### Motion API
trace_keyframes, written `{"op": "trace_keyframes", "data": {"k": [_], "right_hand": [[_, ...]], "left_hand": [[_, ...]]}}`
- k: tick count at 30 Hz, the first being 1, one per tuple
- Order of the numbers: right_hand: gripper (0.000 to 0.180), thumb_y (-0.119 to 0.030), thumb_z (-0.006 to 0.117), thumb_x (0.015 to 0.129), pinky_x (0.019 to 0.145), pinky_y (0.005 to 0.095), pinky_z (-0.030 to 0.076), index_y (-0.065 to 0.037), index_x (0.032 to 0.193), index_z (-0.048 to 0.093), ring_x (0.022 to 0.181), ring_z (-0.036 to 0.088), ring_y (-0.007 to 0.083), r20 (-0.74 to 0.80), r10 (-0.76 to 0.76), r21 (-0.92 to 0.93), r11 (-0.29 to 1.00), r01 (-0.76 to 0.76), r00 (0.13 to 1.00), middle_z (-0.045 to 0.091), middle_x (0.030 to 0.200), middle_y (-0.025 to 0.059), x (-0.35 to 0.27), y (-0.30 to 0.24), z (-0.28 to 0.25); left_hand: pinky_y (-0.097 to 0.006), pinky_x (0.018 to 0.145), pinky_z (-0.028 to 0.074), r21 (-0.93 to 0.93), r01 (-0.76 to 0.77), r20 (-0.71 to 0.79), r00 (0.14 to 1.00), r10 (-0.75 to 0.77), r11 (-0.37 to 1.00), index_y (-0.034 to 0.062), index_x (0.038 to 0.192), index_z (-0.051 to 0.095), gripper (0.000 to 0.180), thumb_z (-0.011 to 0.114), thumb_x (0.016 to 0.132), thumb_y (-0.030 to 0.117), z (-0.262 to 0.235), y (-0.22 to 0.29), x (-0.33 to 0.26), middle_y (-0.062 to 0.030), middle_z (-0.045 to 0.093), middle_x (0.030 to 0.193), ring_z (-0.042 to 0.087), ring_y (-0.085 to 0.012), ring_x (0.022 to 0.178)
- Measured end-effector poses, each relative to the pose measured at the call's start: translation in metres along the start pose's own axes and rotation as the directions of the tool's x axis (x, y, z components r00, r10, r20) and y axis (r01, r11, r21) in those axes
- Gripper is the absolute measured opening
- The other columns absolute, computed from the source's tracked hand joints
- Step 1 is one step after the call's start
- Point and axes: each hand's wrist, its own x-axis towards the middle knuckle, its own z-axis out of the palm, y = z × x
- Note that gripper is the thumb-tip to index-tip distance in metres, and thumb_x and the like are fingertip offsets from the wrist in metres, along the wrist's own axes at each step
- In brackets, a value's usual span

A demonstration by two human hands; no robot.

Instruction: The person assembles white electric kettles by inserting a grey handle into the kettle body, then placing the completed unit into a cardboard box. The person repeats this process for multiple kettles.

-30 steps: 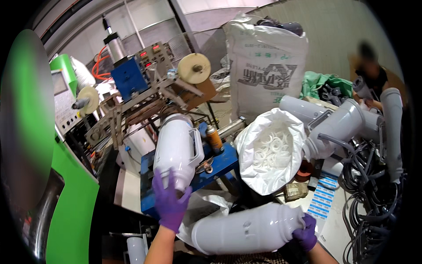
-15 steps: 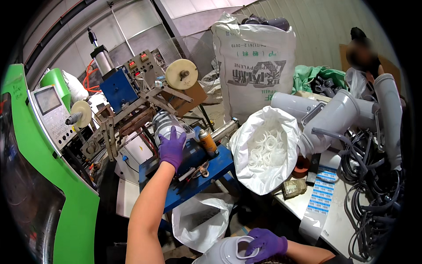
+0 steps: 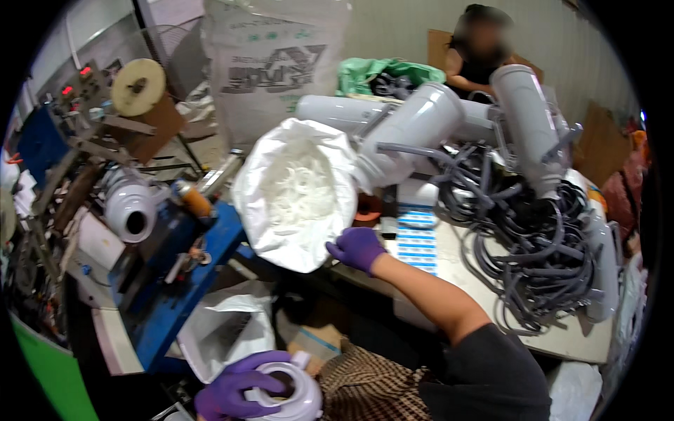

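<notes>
At the lower edge, my left hand (image 3: pixel 242 389), in a purple glove, grips a pale grey plastic cylinder (image 3: pixel 307 394) by its round mouth, fingers lying over the rim. My right hand (image 3: pixel 359 249), also gloved in purple, reaches to the near right edge of a white bag (image 3: pixel 298 247). One finger or thumb stands out from it, and nothing shows in its grasp; the other fingers are partly hidden. Inside the bag lie many translucent white rings (image 3: pixel 302 189). A similar grey cylinder (image 3: pixel 133 210) rests in the machine at the left, its opening facing me.
An orange spray can (image 3: pixel 193 200) and small tools stand on a blue bench (image 3: pixel 210 245). To the right, a white table (image 3: pixel 562 344) bears blue-printed labels (image 3: pixel 417 242), coiled grey hoses (image 3: pixel 526 259) and large grey tubes (image 3: pixel 421 123). Another person (image 3: pixel 484 52) is behind it.
The view has swung right. My left hand has left the cylinder in the machine and now holds the one at my lap. My right hand has let that one go and moved to the bag.
</notes>
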Motion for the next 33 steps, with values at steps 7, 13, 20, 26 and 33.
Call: {"op": "trace_keyframes", "data": {"k": [7,13,20,26,33], "right_hand": [[0.03,-0.037,0.057,0.094,0.071,0.0482,0.052,-0.013,0.085,0.073,0.084,0.069,0.0348,-0.088,-0.072,0.055,0.996,0.077,0.994,0.07,0.087,0.0142,0.011,0.001,0.03],[0.014,-0.016,0.074,0.082,0.073,0.0455,0.051,-0.009,0.093,0.071,0.078,0.065,0.0326,-0.492,-0.171,0.112,0.96,0.257,0.854,0.066,0.086,0.0115,-0.091,0.057,-0.045],[0.013,-0.023,0.07,0.082,0.074,0.0464,0.051,-0.014,0.091,0.073,0.085,0.065,0.0337,-0.357,0.432,-0.361,0.754,-0.549,0.828,0.066,0.086,0.01,-0.239,0.155,-0.056],[0.011,-0.015,0.062,0.098,0.079,0.0404,0.051,-0.005,0.099,0.064,0.081,0.065,0.023,-0.825,0.218,0.212,0.975,-0.071,0.522,0.066,0.092,0.0104,-0.194,0.11,-0.088],[0.038,-0.027,0.059,0.103,0.053,0.0265,0.043,-0.005,0.132,0.049,0.052,0.048,0.0096,-0.552,0.167,0.832,0.044,0.553,0.817,0.056,0.081,0.0004,-0.072,-0.048,-0.077]], "left_hand": [[-0.042,0.101,0.048,0.016,0.444,-0.556,0.749,-0.361,0.896,0.0039,0.074,0.055,0.027,0.076,0.065,0.018,-0.033,0.002,-0.031,-0.0226,0.065,0.127,0.063,-0.0328,0.114],[-0.036,0.097,0.048,-0.111,0.365,-0.81,0.506,-0.297,0.924,-0.0034,0.119,0.065,0.041,0.058,0.096,0.029,-0.072,-0.012,-0.051,-0.0157,0.069,0.117,0.064,-0.0249,0.105],[-0.035,0.101,0.046,-0.533,0.278,-0.699,0.388,-0.601,0.799,-0.0026,0.12,0.067,0.04,0.061,0.1,0.03,-0.044,-0.17,-0.107,-0.0108,0.065,0.119,0.059,-0.0202,0.112],[-0.036,0.097,0.051,-0.682,0.229,-0.558,0.452,-0.696,0.695,-0.001,0.118,0.071,0.035,0.059,0.101,0.027,-0.041,-0.193,-0.062,-0.0147,0.071,0.114,0.066,-0.0226,0.105],[-0.034,0.1,0.049,-0.698,0.073,-0.509,0.649,-0.565,0.713,-0.0037,0.122,0.068,0.035,0.055,0.1,0.02,-0.03,-0.166,-0.015,-0.0136,0.068,0.121,0.063,-0.0219,0.113]]}}
